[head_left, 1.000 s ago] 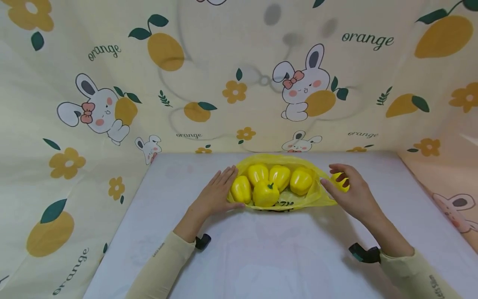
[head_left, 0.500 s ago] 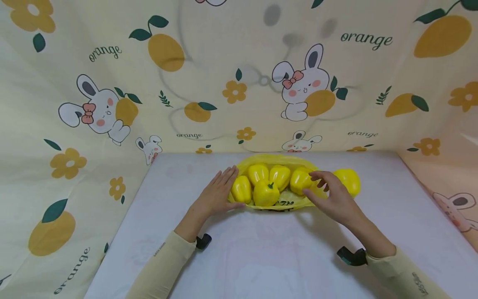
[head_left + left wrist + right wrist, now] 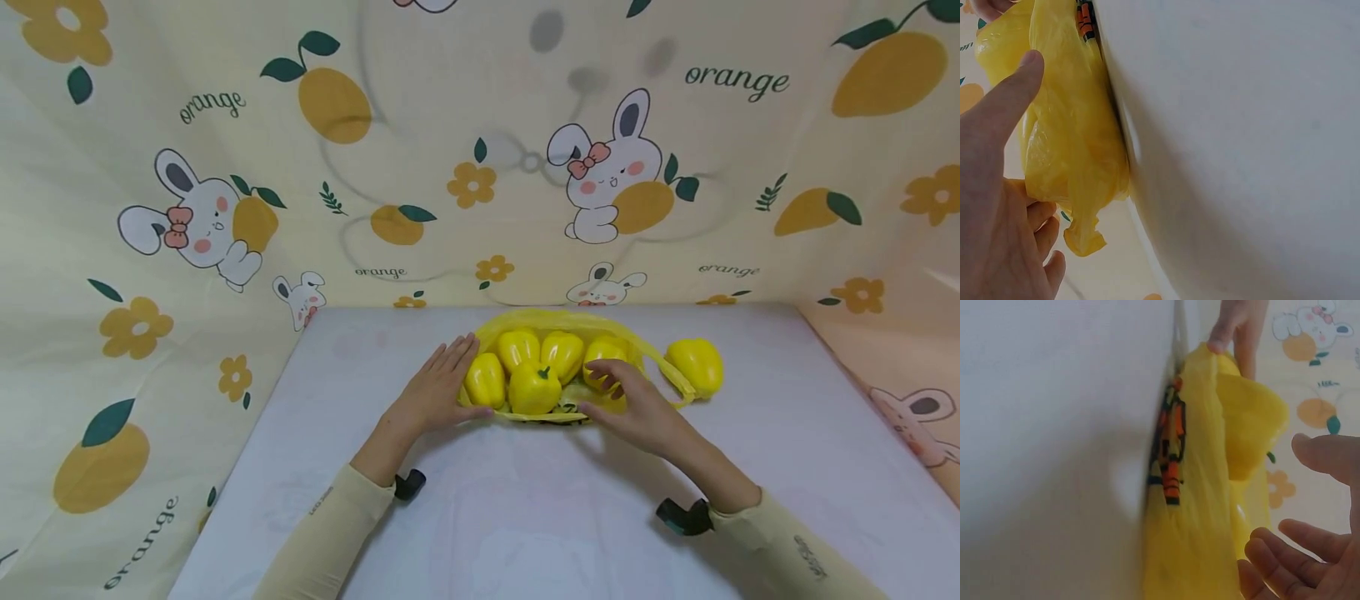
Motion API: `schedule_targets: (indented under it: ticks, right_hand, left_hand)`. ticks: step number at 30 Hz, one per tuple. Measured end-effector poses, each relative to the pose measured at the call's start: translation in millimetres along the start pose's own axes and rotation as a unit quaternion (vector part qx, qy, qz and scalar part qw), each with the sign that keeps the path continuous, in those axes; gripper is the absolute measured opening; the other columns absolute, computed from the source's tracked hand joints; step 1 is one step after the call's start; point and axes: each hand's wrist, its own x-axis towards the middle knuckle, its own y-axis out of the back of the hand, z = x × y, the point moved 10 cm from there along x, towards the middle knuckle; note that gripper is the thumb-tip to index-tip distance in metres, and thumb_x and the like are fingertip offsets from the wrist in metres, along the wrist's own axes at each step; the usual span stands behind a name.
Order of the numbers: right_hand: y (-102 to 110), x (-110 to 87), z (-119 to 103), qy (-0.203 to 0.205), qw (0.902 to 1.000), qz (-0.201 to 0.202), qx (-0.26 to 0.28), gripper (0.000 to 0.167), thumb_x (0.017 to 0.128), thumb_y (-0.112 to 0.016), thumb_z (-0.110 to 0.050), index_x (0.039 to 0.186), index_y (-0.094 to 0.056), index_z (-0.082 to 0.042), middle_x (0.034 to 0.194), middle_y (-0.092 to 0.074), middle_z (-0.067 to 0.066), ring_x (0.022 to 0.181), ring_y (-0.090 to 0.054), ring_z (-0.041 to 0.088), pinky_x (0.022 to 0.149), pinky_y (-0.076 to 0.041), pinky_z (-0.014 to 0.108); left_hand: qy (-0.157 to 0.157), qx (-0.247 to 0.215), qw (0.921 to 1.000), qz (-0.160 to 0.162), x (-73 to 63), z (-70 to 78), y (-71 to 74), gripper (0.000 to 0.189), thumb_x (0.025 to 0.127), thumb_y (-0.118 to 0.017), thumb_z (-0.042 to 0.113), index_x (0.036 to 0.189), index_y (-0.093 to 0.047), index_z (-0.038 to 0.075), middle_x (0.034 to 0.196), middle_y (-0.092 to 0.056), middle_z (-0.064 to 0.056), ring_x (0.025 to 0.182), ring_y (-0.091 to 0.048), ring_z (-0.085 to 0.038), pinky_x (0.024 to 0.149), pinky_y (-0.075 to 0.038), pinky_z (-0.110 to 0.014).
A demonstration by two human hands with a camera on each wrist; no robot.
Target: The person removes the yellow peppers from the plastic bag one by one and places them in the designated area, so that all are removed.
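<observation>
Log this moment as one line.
left hand: touching bag, left end | right hand: at bag opening, holding nothing | five peppers: inside bag | sixth pepper: outside

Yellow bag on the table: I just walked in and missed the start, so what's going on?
A person has their left hand against one end of the yellow bag; the right hand is at its opening, holding nothing. Five yellow peppers show inside; another pepper lies outside on the right.
</observation>
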Motion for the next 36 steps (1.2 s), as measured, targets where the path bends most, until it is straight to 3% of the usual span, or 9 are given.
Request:
schedule_targets:
  ticks: [10,17,25,36]
  right_hand:
    - [-17,12.8,-2,-0.006,0.9998,-0.017,-0.007,0.065,0.095,-0.085,-0.032,0.147,-0.058,-0.002,0.136,-0.064,0.018,0.107,-0.058,0.031,0.091,-0.054,0.046]
    - [-27,22.0,-4,-0.007,0.9994,-0.034,0.009,0.066,0.095,-0.086,-0.033,0.148,-0.058,-0.004,0.121,-0.068,0.015,0.098,-0.057,0.030,0.084,-0.053,0.045]
    - [-36,29.2,-2,-0.014,0.9984,-0.055,0.007,0.072,0.095,-0.085,-0.033,0.152,-0.054,-0.003,0.115,-0.067,0.011,0.094,-0.057,0.028,0.077,-0.049,0.032]
    - [-42,30.9,-3,-0.011,0.9978,-0.066,0.006,0.070,0.095,-0.085,-0.034,0.150,-0.055,0.000,0.117,-0.067,0.009,0.094,-0.056,0.026,0.077,-0.049,0.033]
  left_hand:
    - [0.002,-0.005,1.0000,0.006,0.3,-0.5,1.2,0.120,0.093,-0.066,0.074,0.173,-0.008,0.007,0.182,-0.005,-0.008,0.167,-0.006,-0.024,0.136,-0.003,-0.042]
    - [0.002,-0.007,1.0000,0.003,-0.3,0.3,2.3,0.120,0.093,-0.067,0.074,0.173,-0.008,0.006,0.181,-0.006,-0.008,0.167,-0.007,-0.024,0.136,-0.003,-0.042]
    - [0.001,-0.003,1.0000,0.002,1.2,-0.2,1.8,0.119,0.094,-0.066,0.074,0.173,-0.007,0.007,0.182,-0.005,-0.008,0.167,-0.006,-0.023,0.136,-0.002,-0.042]
    - [0.002,-0.001,1.0000,0.003,1.3,-0.2,-0.7,0.120,0.093,-0.065,0.076,0.173,-0.008,0.008,0.182,-0.005,-0.007,0.167,-0.006,-0.023,0.136,-0.003,-0.042]
